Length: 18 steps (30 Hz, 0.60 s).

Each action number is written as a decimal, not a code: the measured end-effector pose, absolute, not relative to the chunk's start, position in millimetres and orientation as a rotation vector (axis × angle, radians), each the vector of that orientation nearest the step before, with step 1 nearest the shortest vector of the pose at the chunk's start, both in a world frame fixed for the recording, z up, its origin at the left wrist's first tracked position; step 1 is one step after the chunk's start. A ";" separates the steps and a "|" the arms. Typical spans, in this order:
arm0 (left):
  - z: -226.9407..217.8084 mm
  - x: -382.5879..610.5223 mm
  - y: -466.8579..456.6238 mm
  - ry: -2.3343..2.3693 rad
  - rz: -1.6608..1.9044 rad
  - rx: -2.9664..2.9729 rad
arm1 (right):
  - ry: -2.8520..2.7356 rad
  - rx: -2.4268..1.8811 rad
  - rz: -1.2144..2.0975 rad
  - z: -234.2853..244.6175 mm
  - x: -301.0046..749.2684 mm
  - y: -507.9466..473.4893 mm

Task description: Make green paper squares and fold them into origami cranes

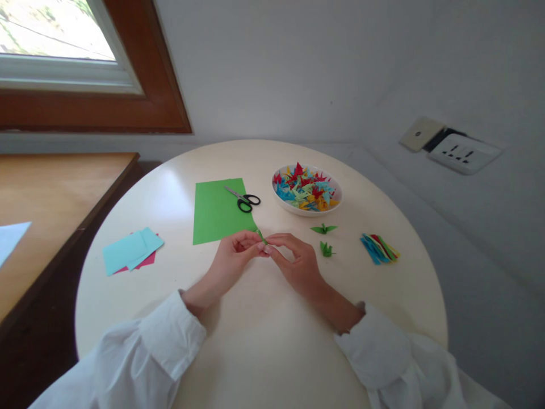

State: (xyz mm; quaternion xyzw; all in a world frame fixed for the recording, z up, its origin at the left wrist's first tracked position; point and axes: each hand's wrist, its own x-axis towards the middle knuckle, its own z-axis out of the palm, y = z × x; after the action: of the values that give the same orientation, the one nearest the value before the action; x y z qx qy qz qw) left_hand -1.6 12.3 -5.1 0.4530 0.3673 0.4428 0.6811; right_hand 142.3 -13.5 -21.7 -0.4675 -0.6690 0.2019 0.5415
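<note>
Evidently, fine finger work is in hand, so take the small folded green paper (261, 237) as the centre of the dial, with twelve o'clock pointing away from the person. At nine, well apart from the hands, pale blue papers (128, 252) lie over a red one on the surface (264, 341), out of the way. Between ten and eleven is a large green sheet (218, 211); near eleven, scissors (242, 199) rest partly on it, blades aimed at ten, so it seems wise to keep knuckles clear of them. The left hand (242, 250) reaches in from about eight, thumb and fingers curled closed around the near side of the folded paper; it would serve best as a steady clamp, gripping close to the crease without crushing the tip. The right hand (294, 258) comes in from about four, thumb and forefinger narrowed to a pinch on the same paper; small, firm presses there should sharpen an edge better than hard squeezing, which could skew or tear something so slight. The exact fold between the fingertips is too small to make out. Near one to two o'clock sits a white bowl (301, 212) of many-coloured folded figures (304, 186). Around three, two green figures (326, 230) lie near the right hand, and farther out a bundle of coloured strips (377, 250).
</note>
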 end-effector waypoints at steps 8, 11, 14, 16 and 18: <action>-5.4 -1.8 13.1 0.848 1.013 1.019 | -1.592 -1.087 0.467 -22.4 141.7 -14.0; -4.5 -1.4 12.8 0.865 1.024 1.040 | -1.584 -1.070 0.461 -21.5 141.2 -14.2; -3.2 -1.1 11.8 0.877 1.030 1.047 | -1.578 -1.078 0.467 -20.5 140.8 -14.5; -2.3 -0.9 11.2 0.875 1.029 1.050 | -1.577 -1.085 0.475 -20.0 140.8 -14.6; -1.5 -0.9 11.0 0.872 1.029 1.053 | -1.573 -1.090 0.483 -19.7 141.0 -14.6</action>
State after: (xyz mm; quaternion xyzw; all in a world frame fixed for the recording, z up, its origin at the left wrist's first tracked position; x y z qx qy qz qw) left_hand -0.9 11.0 -1.5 0.4644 0.3849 0.4540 0.6558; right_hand 141.0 -14.6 -19.7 -0.4609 -0.6648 0.2043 0.5513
